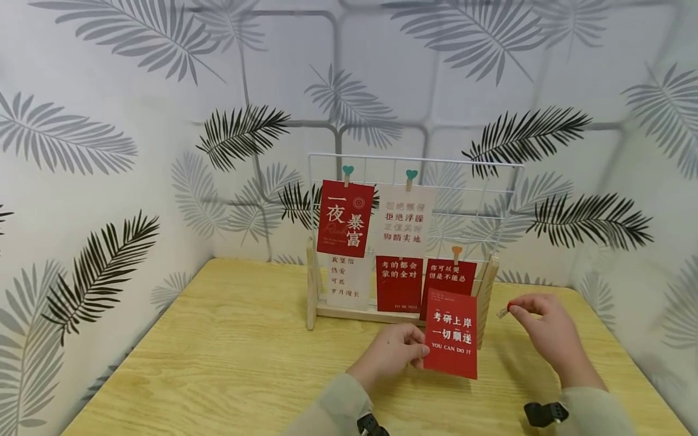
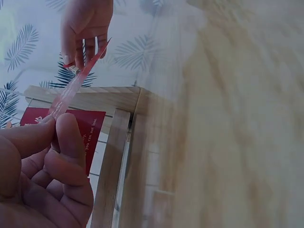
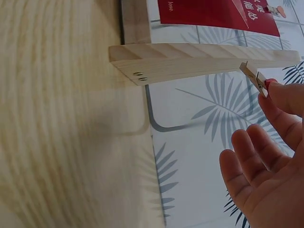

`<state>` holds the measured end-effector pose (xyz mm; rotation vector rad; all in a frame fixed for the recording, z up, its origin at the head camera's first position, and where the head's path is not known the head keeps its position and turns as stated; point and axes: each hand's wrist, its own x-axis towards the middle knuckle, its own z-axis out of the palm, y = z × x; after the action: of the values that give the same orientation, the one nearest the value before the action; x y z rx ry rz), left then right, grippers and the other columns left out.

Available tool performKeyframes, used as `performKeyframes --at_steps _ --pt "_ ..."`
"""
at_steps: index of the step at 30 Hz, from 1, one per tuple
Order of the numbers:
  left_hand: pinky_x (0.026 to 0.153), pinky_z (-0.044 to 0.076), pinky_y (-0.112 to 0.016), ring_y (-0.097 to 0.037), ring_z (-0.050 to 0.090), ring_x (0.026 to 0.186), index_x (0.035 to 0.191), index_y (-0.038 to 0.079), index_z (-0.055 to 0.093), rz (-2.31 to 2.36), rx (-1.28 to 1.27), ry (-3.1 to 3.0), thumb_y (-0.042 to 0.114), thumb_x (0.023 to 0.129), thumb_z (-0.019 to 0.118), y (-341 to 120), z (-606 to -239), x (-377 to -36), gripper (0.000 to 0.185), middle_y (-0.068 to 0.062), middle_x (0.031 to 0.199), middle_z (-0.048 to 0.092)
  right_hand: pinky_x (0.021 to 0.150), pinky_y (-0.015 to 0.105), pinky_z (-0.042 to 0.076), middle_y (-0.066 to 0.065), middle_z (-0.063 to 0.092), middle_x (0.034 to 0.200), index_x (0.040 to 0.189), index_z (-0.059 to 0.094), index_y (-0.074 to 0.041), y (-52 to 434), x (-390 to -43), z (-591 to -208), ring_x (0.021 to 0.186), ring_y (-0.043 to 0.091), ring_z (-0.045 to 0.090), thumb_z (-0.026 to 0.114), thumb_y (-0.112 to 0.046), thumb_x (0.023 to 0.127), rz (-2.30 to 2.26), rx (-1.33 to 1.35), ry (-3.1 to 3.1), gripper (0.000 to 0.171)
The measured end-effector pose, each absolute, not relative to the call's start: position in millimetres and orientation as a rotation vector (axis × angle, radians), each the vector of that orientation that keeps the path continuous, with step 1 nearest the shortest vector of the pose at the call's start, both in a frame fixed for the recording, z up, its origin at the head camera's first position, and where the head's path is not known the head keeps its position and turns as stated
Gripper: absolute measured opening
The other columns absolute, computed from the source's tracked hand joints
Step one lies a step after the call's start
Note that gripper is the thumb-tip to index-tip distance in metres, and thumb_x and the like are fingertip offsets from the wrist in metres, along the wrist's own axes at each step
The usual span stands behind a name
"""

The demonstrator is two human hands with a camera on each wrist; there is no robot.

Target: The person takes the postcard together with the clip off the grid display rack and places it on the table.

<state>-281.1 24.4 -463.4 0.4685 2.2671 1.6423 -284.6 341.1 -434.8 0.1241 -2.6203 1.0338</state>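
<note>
Two hands (image 1: 389,354), one card (image 1: 451,333), one clip (image 1: 503,312).

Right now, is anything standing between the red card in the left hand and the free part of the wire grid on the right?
Nothing visible blocks it. The left hand pinches the red card just before the wire grid, whose upper right squares are bare. The right hand, beside it, pinches a small clothespin.

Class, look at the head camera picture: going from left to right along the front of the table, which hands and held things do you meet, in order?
Left hand → red card it holds by the edge → small wooden clip → right hand, which pinches that clip.
</note>
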Motion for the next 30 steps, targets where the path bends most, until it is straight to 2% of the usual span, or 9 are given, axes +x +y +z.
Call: performKeyframes --at_steps 6,12,20,30 --pt "0.062 0.048 -0.028 -0.02 0.068 0.07 0.091 0.017 0.068 1.63 0.446 2.248 0.013 0.097 0.07 24 -470 -276 0.007 -0.004 0.072 0.068 0.084 0.053 0.044 0.023 0.055 0.124 0.117 0.068 0.001 342 -280 -444 0.112 0.038 0.052 0.055 -0.037 0.105 1.083 0.072 -2.702 0.042" --pt "0.058 0.048 -0.027 -0.018 0.067 0.067 0.091 0.014 0.069 1.632 0.467 2.244 0.012 0.097 0.069 24 -475 -278 0.006 -0.004 0.071 0.067 0.078 0.041 0.046 0.019 0.061 0.118 0.117 0.069 0.0 344 -281 -448 0.103 0.028 0.057 0.059 -0.035 0.104 1.087 0.048 -2.716 0.038" --pt "0.055 0.048 -0.026 -0.019 0.065 0.062 0.088 0.01 0.068 1.597 0.449 2.239 0.01 0.097 0.069 26 -477 -276 0.009 -0.006 0.068 0.066 0.083 0.042 0.046 0.014 0.066 0.116 0.117 0.069 -0.002 347 -288 -459 0.106 0.028 0.058 0.059 -0.034 0.104 1.134 0.044 -2.795 0.036" --pt "0.051 0.047 -0.026 -0.017 0.066 0.06 0.086 0.014 0.066 1.548 0.414 2.252 0.013 0.096 0.07 29 -478 -273 0.011 -0.005 0.07 0.066 0.086 0.045 0.047 0.011 0.069 0.115 0.119 0.068 -0.003 350 -293 -464 0.108 0.029 0.059 0.056 -0.034 0.105 1.169 0.017 -2.882 0.037"
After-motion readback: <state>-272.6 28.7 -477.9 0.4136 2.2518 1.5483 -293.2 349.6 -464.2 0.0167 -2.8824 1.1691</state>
